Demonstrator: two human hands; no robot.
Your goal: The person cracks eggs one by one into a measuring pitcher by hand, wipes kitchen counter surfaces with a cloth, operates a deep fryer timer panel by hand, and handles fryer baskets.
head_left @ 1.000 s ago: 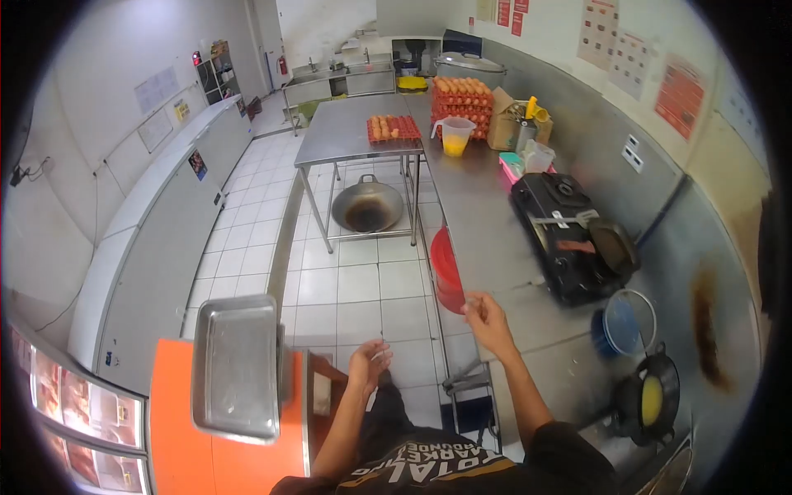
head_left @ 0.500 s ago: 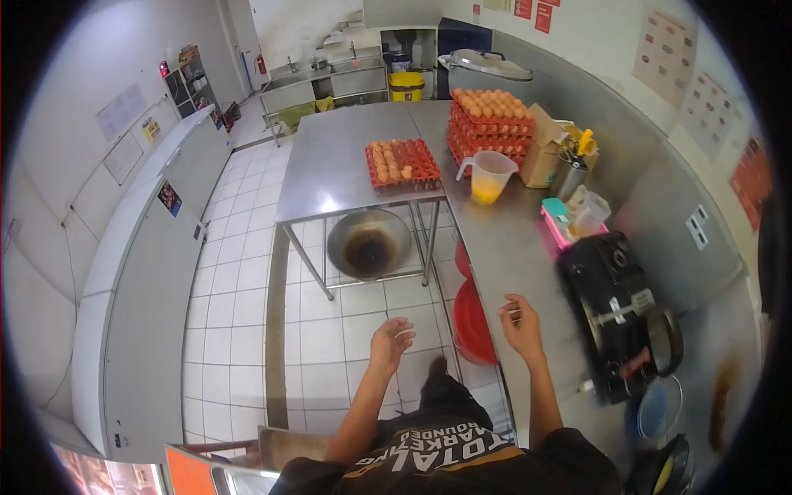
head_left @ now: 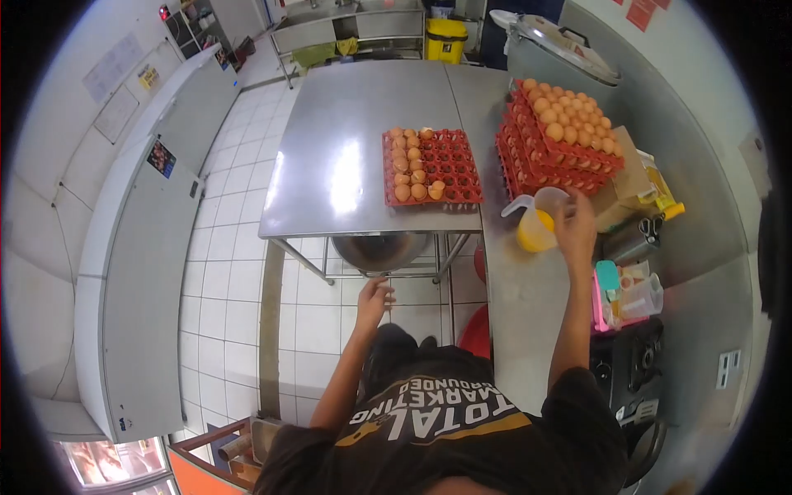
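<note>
At the right side of a clear plastic measuring jug (head_left: 540,235), my right hand (head_left: 575,227) has its fingers curved and apart by the rim. Slight blur hides whether they touch it. The jug stands upright on the steel counter, with yellow liquid in its lower part and its handle to the left. My left hand (head_left: 375,303) hangs over the floor in front of the table, loosely open and holding nothing. A red egg tray (head_left: 452,157) sits on the table, brown eggs and shells on its left side. Behind the jug rises a stack of red egg trays (head_left: 516,157) topped with eggs.
A cardboard box (head_left: 623,186) and a metal canister (head_left: 629,242) stand right of the jug. Nearer me are a pink basket (head_left: 601,305) and a black stove (head_left: 631,363). A large lidded pot (head_left: 549,66) stands behind the eggs. Under the table is a wok (head_left: 381,252).
My right hand has reached forward from over the counter edge to the jug. My left hand remains low and empty. The view has shifted closer to the egg trays.
</note>
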